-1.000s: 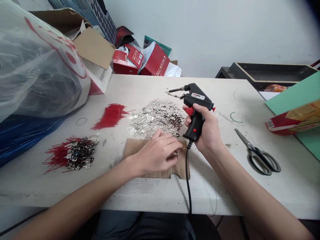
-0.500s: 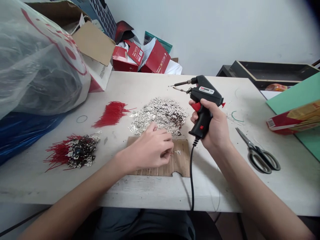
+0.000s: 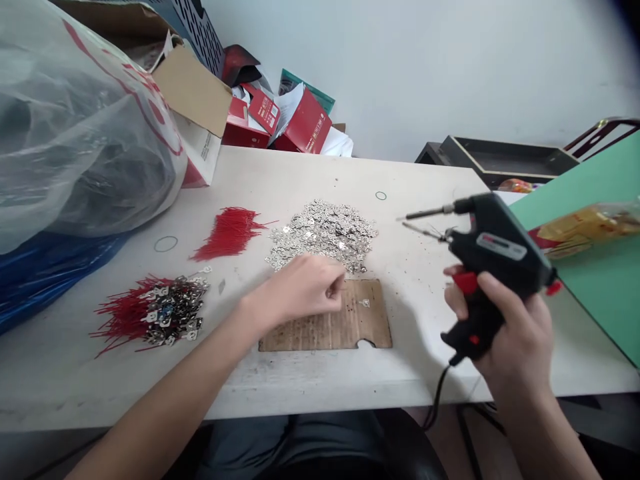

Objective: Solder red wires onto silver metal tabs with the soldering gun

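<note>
My right hand (image 3: 517,333) grips a black soldering gun (image 3: 500,247) by its handle, a finger at the red trigger. Its tip points left, above the table's right side, and its cord hangs down. My left hand (image 3: 307,290) is closed over the upper part of a cardboard piece (image 3: 325,330); whatever its fingers hold is hidden. A small metal tab (image 3: 365,303) lies on the cardboard, just right of that hand. Behind it spreads a heap of silvery metal tabs (image 3: 325,230). Cut red wires (image 3: 227,233) lie in a bundle to the left.
At the left front lies a pile of red wires with tabs (image 3: 160,310). A large plastic bag (image 3: 95,133) and a cardboard box (image 3: 193,87) crowd the left. Red boxes (image 3: 303,120) stand behind the table; a green board (image 3: 590,280) leans at right.
My right hand has carried the soldering gun right and closer, now covering the scissors' place. My left hand has curled tighter. The bit of red wire beside it no longer shows.
</note>
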The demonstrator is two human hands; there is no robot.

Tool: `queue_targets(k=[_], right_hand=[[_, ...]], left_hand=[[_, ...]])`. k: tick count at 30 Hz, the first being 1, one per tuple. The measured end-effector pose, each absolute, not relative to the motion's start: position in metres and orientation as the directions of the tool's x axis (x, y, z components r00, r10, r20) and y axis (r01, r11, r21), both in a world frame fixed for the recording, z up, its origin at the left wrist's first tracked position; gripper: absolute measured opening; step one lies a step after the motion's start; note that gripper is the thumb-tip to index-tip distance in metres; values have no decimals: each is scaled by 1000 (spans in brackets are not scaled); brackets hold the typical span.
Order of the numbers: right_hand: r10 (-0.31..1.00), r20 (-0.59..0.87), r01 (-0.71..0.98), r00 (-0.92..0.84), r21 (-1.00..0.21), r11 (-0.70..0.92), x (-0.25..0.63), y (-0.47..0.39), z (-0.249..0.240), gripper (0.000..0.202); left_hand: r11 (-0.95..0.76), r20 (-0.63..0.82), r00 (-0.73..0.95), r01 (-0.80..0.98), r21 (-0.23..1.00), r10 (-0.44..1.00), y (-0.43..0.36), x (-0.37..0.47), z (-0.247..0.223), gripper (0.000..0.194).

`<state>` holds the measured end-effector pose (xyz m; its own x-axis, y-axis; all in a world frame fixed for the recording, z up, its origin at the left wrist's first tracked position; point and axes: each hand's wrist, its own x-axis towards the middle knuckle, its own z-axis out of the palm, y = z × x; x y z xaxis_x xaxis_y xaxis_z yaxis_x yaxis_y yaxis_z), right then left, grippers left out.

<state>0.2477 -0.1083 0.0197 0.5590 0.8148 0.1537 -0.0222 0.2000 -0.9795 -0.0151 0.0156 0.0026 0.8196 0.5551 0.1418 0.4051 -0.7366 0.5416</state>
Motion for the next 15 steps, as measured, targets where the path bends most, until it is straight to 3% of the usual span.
queue_targets(k=[6, 15], right_hand=[[830, -178, 84, 529, -962, -260, 239, -184, -9, 38], [824, -166, 61, 541, -970, -236, 225, -200, -17, 32]], left_hand=[[-675, 152, 781, 402, 619, 605, 23, -24, 8, 15], [-700, 140, 828, 354, 621, 543, 15, -12, 2, 22]])
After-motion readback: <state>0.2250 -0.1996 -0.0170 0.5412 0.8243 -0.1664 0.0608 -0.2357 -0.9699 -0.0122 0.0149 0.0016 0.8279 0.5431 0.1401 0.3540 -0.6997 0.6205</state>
